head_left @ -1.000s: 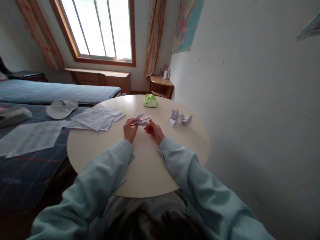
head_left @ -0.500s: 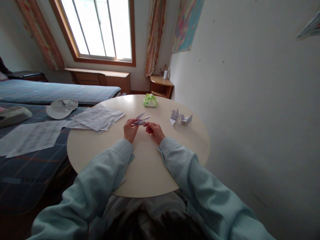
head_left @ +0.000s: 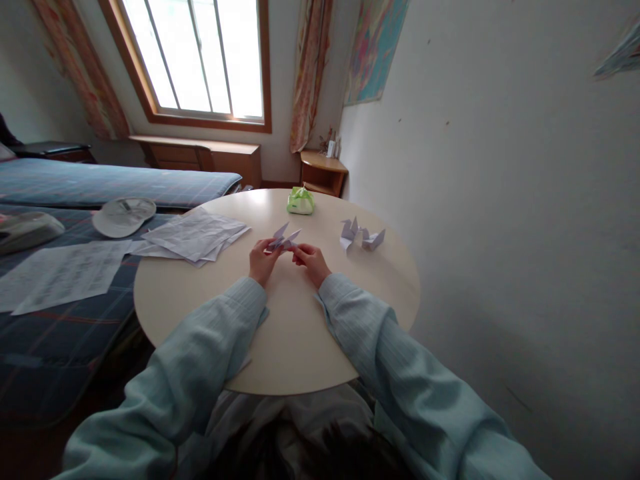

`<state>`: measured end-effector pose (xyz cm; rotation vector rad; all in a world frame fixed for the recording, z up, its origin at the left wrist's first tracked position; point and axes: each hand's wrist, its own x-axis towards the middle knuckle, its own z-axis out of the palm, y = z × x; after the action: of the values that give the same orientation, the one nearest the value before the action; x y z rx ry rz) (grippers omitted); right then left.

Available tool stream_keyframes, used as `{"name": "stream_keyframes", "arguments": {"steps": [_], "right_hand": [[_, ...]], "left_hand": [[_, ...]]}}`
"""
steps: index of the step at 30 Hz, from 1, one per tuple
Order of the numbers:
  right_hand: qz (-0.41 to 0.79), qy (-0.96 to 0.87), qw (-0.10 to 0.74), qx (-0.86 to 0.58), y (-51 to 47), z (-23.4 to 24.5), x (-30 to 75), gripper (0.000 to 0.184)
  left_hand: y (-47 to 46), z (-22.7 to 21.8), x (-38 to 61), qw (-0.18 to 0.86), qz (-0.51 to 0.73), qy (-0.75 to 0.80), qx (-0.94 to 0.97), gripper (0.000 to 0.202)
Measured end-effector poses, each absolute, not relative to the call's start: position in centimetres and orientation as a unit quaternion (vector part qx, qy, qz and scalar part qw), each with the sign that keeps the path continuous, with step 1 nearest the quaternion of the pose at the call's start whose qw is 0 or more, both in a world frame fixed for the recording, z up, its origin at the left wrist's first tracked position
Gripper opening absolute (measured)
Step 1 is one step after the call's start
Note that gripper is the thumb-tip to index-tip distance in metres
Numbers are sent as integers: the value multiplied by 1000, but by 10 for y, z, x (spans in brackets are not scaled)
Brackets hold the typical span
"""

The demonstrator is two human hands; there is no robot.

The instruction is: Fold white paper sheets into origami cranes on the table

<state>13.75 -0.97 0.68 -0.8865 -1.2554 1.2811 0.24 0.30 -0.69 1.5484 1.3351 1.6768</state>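
Note:
Between my hands is a piece of folded white paper (head_left: 286, 241) with two pointed flaps sticking up, held above the middle of the round table (head_left: 295, 333). My left hand (head_left: 263, 260) is closed on its left side, thumb and fingers pinching the folds. At the right edge, my right hand (head_left: 311, 262) pinches the same paper between thumb and fingers. Two finished-looking paper figures, a bird-like one (head_left: 349, 233) and a smaller one (head_left: 373, 239), stand on the table to the right.
A green tissue pack (head_left: 301, 201) sits near the table's far edge. Loose paper sheets (head_left: 195, 235) lie at the left rim, overlapping towards the bed (head_left: 110, 320). On the bed rests a pale cap (head_left: 124, 217). The white wall (head_left: 490, 220) runs close along the right.
My right fingers have closed in on the paper's right edge. The paper has tilted slightly, its upright flaps now looking broader, and my left hand has shifted slightly right.

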Motion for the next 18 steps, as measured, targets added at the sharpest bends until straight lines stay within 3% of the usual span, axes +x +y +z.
{"name": "stream_keyframes", "arguments": {"steps": [18], "right_hand": [[531, -529, 541, -381, -12, 8, 136, 34]], "left_hand": [[1, -4, 3, 246, 601, 502, 571, 32]]}}
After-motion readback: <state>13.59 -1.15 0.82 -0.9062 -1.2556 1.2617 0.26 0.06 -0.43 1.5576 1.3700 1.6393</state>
